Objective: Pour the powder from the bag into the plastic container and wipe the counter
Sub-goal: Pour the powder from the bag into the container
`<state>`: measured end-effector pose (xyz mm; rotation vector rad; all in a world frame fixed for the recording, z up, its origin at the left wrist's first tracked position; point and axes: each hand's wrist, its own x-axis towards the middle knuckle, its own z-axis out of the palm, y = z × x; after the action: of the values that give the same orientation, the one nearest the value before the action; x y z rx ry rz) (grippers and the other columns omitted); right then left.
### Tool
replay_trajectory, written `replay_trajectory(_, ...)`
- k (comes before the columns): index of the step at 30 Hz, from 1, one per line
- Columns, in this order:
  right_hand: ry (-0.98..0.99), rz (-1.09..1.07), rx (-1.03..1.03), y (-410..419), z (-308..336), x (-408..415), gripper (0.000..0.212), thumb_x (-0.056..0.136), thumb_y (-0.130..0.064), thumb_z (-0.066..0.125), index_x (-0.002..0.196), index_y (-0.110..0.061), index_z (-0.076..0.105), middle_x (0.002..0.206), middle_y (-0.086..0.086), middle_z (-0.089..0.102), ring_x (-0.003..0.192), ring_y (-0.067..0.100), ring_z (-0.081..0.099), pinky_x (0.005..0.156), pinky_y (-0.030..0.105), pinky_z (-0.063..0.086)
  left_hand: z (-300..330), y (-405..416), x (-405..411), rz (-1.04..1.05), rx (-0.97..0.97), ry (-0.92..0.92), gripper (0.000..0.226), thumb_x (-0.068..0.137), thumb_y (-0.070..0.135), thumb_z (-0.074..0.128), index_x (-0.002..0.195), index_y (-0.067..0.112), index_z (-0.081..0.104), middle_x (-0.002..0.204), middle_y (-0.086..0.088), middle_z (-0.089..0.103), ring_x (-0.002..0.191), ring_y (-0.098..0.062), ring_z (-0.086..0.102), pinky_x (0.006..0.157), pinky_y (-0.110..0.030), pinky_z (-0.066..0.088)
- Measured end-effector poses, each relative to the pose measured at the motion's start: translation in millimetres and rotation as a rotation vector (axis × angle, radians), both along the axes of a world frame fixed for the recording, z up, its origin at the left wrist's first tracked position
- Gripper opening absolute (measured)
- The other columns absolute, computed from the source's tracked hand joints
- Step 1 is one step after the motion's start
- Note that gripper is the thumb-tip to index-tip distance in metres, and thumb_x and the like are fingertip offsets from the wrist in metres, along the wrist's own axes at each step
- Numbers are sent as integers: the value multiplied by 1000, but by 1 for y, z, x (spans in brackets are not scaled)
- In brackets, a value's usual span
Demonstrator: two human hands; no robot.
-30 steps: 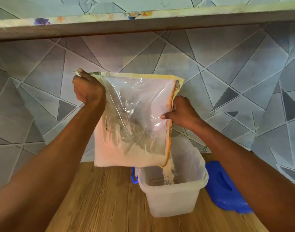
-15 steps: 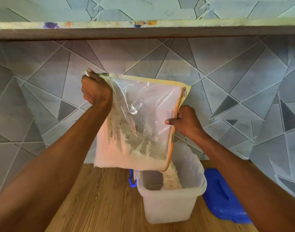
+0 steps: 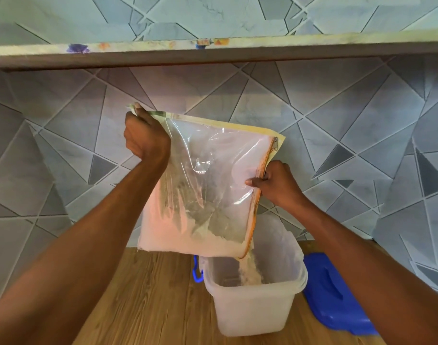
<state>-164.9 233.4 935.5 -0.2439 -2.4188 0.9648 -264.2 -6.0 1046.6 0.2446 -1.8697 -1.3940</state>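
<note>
head | clear zippered plastic bag (image 3: 208,195), centre frame, spilling pale powder (image 3: 247,272) into translucent white tub (image 3: 252,310) | left hand (image 3: 144,135) fingers clenching bag's corner, right hand (image 3: 277,183) pinching zipper edge | no legible writing

I note a blue lid (image 3: 334,302) lying flat on the wood, below and right of the right fingers, a moulded handle on its top. A shelf edge (image 3: 213,52) runs across, well above both sets of fingers, with coloured smudges on its front lip. Grey geometric wall tiles (image 3: 349,135) fill the background behind the fingers.
</note>
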Motion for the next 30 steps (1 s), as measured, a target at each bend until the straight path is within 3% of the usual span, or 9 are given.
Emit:
replay_trajectory(3, 63, -2, -49, -3, 1, 1, 38, 93, -39, 70, 82, -3, 64, 84, 8, 65, 105, 36, 60, 84, 38, 54, 2, -1, 0, -23, 19, -9, 48, 108, 41, 26, 114, 8, 59, 109, -6, 66, 96, -20, 62, 75, -26, 39)
replay_trajectory(8, 58, 17, -33, -5, 3, 1, 36, 95, -39, 68, 90, -3, 70, 96, 14, 71, 108, 36, 60, 90, 45, 55, 7, -4, -2, -83, 23, -48, 45, 107, 41, 27, 117, 9, 57, 110, -6, 64, 93, -19, 57, 80, -31, 42)
replay_trajectory(10, 48, 18, -28, -5, 5, 3, 33, 94, -38, 69, 75, -11, 64, 85, 12, 68, 105, 38, 61, 84, 39, 53, 7, -6, -4, -102, 23, -50, 43, 107, 41, 28, 118, 10, 56, 109, -5, 63, 95, -20, 60, 84, -33, 47)
replay_trajectory(14, 141, -18, -31, -10, 1, 7, 43, 95, -34, 70, 59, -15, 54, 61, -9, 48, 86, 31, 55, 72, 34, 44, 11, -6, -4, -113, 3, -39, 42, 107, 39, 29, 119, 9, 57, 113, -7, 65, 101, -22, 63, 88, -34, 50)
replay_trajectory(17, 108, 18, -11, -10, -1, 7, 33, 94, -33, 71, 68, -15, 62, 68, 1, 59, 97, 37, 60, 79, 38, 50, 12, -3, -1, -108, -40, -23, 42, 107, 38, 30, 121, 10, 58, 116, -7, 66, 102, -21, 64, 90, -33, 51)
replay_trajectory(21, 130, -8, -45, -7, 0, 10, 37, 96, -32, 69, 67, -9, 62, 63, -8, 53, 96, 31, 55, 75, 32, 43, 15, -1, -1, -100, -43, -12, 41, 107, 38, 31, 121, 11, 58, 116, -6, 66, 104, -22, 65, 91, -33, 52)
replay_trajectory(24, 83, -5, 3, -9, 6, 12, 40, 95, -33, 69, 79, 3, 66, 76, 13, 63, 102, 30, 49, 76, 34, 42, 15, 0, 0, -70, -83, 1, 41, 107, 37, 31, 122, 11, 59, 117, -6, 66, 105, -22, 64, 89, -31, 49)
replay_trajectory(26, 74, -36, -18, -5, 6, 11, 45, 95, -34, 69, 77, 6, 62, 76, 16, 60, 101, 27, 45, 73, 33, 37, 16, 1, -1, -54, -86, 3, 42, 107, 38, 30, 122, 11, 59, 117, -5, 66, 105, -21, 63, 84, -27, 45)
replay_trajectory(30, 34, 0, 11, 0, 4, 7, 46, 90, -38, 75, 75, 4, 62, 80, 20, 67, 99, 35, 58, 80, 39, 53, 12, 2, 0, -23, -122, 7, 42, 107, 38, 30, 124, 11, 58, 120, -5, 65, 108, -21, 62, 83, -24, 42)
